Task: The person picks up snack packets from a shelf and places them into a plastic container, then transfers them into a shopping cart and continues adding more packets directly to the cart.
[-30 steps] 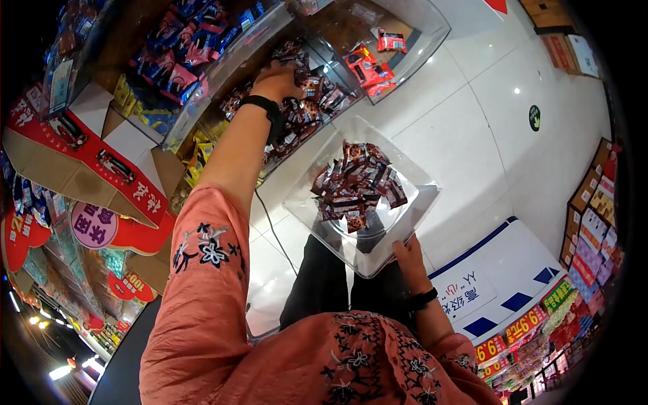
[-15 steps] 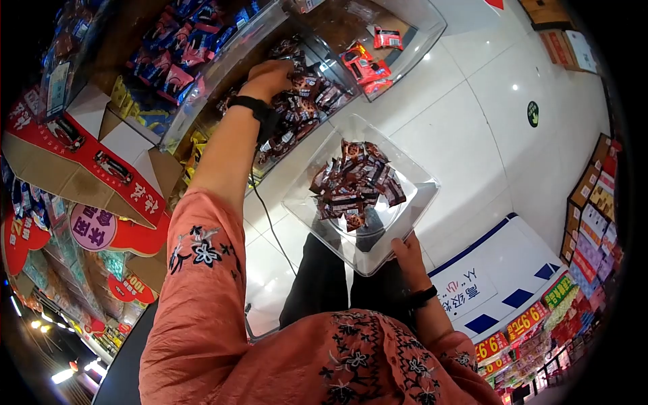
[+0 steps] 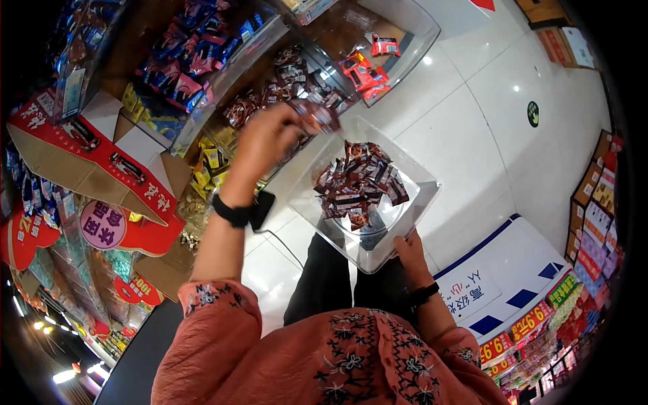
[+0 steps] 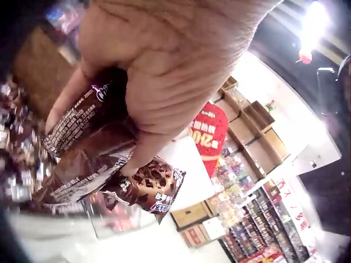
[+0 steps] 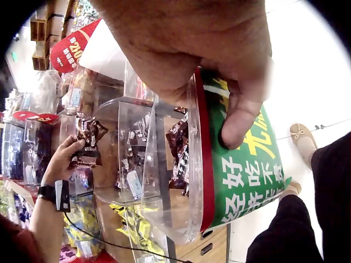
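Left hand (image 3: 268, 138) pinches a small bunch of brown packets (image 3: 316, 117), more than one going by the left wrist view, exact count hidden. They hang near the far rim of the clear tub (image 3: 418, 170), between it and the display bin. Right hand (image 3: 410, 256) grips the tub at its near right edge, thumb on the green label (image 5: 241, 164); its other fingertips are mostly hidden. More brown packets (image 3: 358, 179) lie heaped in the tub, and others sit in the bin pile (image 3: 293, 77).

Risks: the left grip is only thumb and fingers on slick-looking wrappers, so an outer packet could slip out and land on the floor tiles (image 3: 466, 135) or back in the bin. Released short of the rim, the bunch might hit the edge and spill outside. Tub looks held from one side only, can't tell if anything props it below; extra weight at the far end could tip it and slide the heap. The cable (image 3: 280, 239) from the left wrist device (image 3: 262, 209) may snag the tub or bin if the arm swings wide. Red packets (image 3: 364, 71) in the neighbouring compartment seem out of harm's way
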A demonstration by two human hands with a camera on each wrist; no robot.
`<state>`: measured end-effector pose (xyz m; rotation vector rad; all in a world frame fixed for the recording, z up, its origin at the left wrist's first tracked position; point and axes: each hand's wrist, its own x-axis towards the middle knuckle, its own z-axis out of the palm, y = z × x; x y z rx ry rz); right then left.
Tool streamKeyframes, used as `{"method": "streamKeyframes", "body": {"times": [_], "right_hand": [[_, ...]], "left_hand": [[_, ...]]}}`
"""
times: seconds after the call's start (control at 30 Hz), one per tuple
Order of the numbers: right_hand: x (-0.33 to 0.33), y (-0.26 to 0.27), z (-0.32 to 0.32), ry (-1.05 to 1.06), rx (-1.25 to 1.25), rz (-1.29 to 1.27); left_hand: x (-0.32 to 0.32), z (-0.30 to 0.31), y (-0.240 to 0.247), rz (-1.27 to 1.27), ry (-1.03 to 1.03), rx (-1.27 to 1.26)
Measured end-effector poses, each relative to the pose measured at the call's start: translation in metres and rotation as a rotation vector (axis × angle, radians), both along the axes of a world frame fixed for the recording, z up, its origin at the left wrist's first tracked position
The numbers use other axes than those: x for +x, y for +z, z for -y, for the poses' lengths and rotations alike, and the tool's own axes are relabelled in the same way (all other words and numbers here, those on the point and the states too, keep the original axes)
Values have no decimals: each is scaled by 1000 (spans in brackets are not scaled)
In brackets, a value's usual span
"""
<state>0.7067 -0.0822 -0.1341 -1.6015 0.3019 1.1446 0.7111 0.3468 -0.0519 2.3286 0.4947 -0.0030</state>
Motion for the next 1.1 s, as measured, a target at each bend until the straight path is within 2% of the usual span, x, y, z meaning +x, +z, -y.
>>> {"method": "streamKeyframes", "body": {"times": [0.03, 0.1, 0.17, 0.27, 0.37, 0.4, 0.47, 0.57, 0.6, 0.63, 0.7, 0.77, 0.8, 0.93, 1.03, 1.07, 1.1], "right_hand": [[2, 9, -7, -6, -14, 2], [3, 15, -12, 6, -28, -9], [6, 15, -9, 38, -33, -32], [4, 11, -7, 28, -18, 7], [0, 1, -1, 20, 13, 82], [0, 0, 1, 12, 14, 60], [0, -1, 6, -6, 18, 16], [1, 2, 5, -5, 19, 4], [1, 1, 6, 2, 12, -2], [1, 0, 9, 8, 4, -7], [-2, -6, 14, 13, -5, 26], [-9, -18, 20, 12, -6, 96], [-6, -16, 20, 25, -14, 66], [-1, -7, 19, 35, -29, -16], [0, 4, 5, -16, -27, 14], [2, 8, 2, -37, -29, 33], [4, 9, 3, -23, -36, 23]], "left_hand": [[-7, 18, -5, -28, -26, -113], [-19, 62, -26, -67, -86, -116], [-37, 98, -69, -80, -175, -89], [-50, 129, -98, -273, -273, -162], [-52, 128, -78, -247, -236, -245], [-47, 116, -70, -202, -216, -207], [-25, 75, -56, -183, -31, -166], [8, -1, -62, -3, 121, 120], [17, -26, -78, -70, 144, 175], [25, -48, -98, -246, 164, 220], [41, -80, -124, -437, 195, 109], [49, -93, -151, -462, 331, 96], [53, -99, -155, -431, 347, -16], [60, -106, -168, -512, 414, -79], [60, -104, -157, -603, 320, -183], [60, -101, -144, -533, 218, -314], [60, -92, -143, -426, 200, -257]]}}
